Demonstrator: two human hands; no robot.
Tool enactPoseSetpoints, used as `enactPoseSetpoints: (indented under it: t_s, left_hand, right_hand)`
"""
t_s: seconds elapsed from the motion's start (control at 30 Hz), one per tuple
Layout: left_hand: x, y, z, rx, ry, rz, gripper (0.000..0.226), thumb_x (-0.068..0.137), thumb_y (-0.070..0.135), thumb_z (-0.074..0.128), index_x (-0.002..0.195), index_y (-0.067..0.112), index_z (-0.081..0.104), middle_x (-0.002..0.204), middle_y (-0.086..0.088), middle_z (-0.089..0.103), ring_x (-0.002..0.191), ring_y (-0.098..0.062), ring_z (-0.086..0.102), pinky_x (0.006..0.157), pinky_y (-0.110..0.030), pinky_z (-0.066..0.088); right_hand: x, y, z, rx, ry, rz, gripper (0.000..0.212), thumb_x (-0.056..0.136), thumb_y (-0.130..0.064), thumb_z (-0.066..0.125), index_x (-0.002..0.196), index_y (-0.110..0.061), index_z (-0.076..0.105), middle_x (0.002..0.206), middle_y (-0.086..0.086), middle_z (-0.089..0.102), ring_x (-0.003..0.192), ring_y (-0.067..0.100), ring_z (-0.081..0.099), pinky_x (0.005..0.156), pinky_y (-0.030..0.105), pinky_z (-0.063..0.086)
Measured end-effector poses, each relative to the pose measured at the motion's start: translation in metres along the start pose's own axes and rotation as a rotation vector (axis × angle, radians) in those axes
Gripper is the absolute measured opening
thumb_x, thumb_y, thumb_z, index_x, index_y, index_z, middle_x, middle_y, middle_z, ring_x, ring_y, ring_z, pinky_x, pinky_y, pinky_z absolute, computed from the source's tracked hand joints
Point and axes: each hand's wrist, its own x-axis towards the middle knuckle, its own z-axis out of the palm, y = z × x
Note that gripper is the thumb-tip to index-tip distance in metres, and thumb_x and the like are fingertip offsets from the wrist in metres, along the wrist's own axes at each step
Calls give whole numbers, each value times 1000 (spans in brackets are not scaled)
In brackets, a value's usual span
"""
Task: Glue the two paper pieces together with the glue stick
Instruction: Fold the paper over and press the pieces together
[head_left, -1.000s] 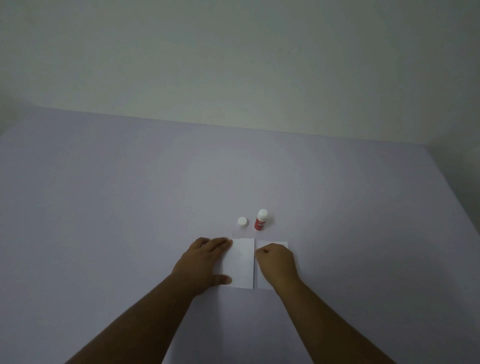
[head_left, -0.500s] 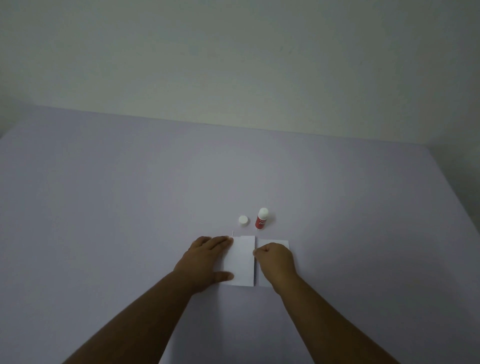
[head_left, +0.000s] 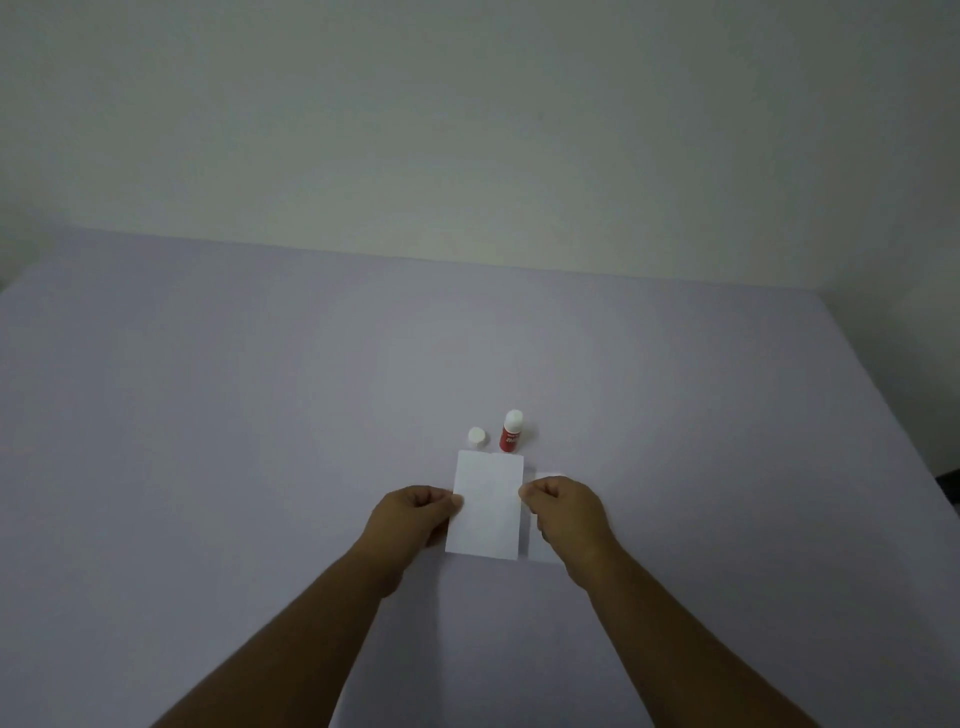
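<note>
Head view: seen from above and behind two bare forearms reaching forward over a pale lilac bench (head_left: 260, 415), plain off-white wall behind.
Left hand (head_left: 415, 514): curled, thumb and fingers pinching the left edge of a white paper sheet, about halfway up that edge.
Right hand (head_left: 566, 512): curled, fingertips closed on the right edge of the same sheet, level with the left hand.
Paper sheet (head_left: 488, 506): white, upright rectangle, held between both hands in the middle of the scene; top edge reaching just below the glue stick and cap, covering the base of the glue stick; whether lifted clear of the bench or resting on it, cannot tell.
Second paper piece (head_left: 548, 475): white, flat on the bench just right of the held sheet, mostly hidden under the right hand and wrist; only a top corner and a strip along the lower left showing.
Glue stick (head_left: 511, 431): small, red body with white top, standing upright on the bench just beyond the held sheet's top right part; label too small to read.
Cap (head_left: 477, 436): small, round, white, on the bench just left of the glue stick, apart from it.
Forearms: bare, entering from the bottom edge, angled inward toward the sheet.
</note>
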Motion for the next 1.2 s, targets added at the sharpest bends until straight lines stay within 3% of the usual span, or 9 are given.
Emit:
enactPoseSetpoints:
  t_s: [0.17, 0.27, 0.43, 0.57, 0.7, 0.87, 0.97, 1.07, 1.2]
  left_hand:
    - [-10, 4, 11, -92, 91, -31, 10, 83, 19, 66, 81, 9, 70, 86, -11, 73, 80, -25, 68, 61, -24, 53]
    - [-18, 7, 23, -129, 99, -23, 12, 83, 19, 66, 77, 9, 70, 82, -14, 71, 75, -27, 66, 61, -25, 54]
    - [-27, 12, 38, -160, 45, 21, 16, 85, 18, 64, 74, 8, 71, 71, -12, 67, 68, -24, 61, 66, -27, 56]
    - [-30, 17, 46, -215, 65, -11, 20, 88, 19, 59, 81, 5, 71, 87, -16, 71, 83, -29, 65, 74, -30, 56]
    - [-30, 18, 50, -150, 103, -7, 36, 93, 28, 49, 80, 4, 72, 94, -16, 71, 92, -32, 65, 90, -40, 53]
    - [-28, 16, 52, -2, 81, 56, 51, 96, 41, 36, 80, 11, 74, 91, -8, 72, 88, -25, 64, 88, -34, 50]
    - [-25, 13, 52, 26, 96, 81, 40, 93, 39, 45, 84, 12, 73, 90, -4, 71, 85, -20, 63, 83, -31, 52]
    - [-19, 7, 46, 83, 186, 69, 19, 88, 31, 57, 97, 16, 66, 98, -3, 66, 89, -21, 59, 89, -40, 52]
    - [-11, 5, 47, 6, 85, -50, 18, 83, 24, 66, 90, 8, 68, 81, -10, 65, 73, -22, 58, 75, -35, 53]
  right_hand:
    - [-19, -4, -5, -129, 244, -250, 15, 87, -21, 58, 80, -13, 68, 73, -3, 61, 70, 14, 55, 58, 16, 40]
    - [-32, -5, 3, -175, 127, -342, 13, 86, -22, 62, 90, -13, 72, 91, 1, 68, 77, 9, 57, 67, 7, 41]
    - [-38, -3, 2, -90, 67, -288, 20, 89, -19, 58, 104, -14, 71, 108, 2, 71, 92, 11, 61, 86, 16, 43]
    - [-36, 0, -2, -25, 47, -186, 20, 89, -23, 58, 102, -15, 71, 94, -4, 69, 78, 9, 56, 81, 20, 45]
    - [-34, 1, -5, 136, 40, -62, 11, 82, -33, 65, 71, -30, 66, 69, -17, 62, 73, 13, 59, 59, 17, 43]
    - [-32, 3, -8, 173, 51, -5, 25, 80, -39, 66, 56, -34, 58, 67, -14, 63, 70, 11, 58, 61, 22, 44]
    - [-28, 8, -13, 231, 66, 43, 25, 81, -33, 66, 57, -30, 59, 68, -9, 63, 67, 13, 57, 56, 21, 44]
    - [-23, 17, -21, 309, 77, 117, 22, 82, -28, 66, 61, -23, 63, 60, -2, 60, 55, 13, 50, 51, 21, 43]
    - [-17, 28, -27, 363, 85, 172, 18, 83, -25, 65, 65, -21, 64, 60, 1, 58, 55, 14, 49, 51, 23, 43]
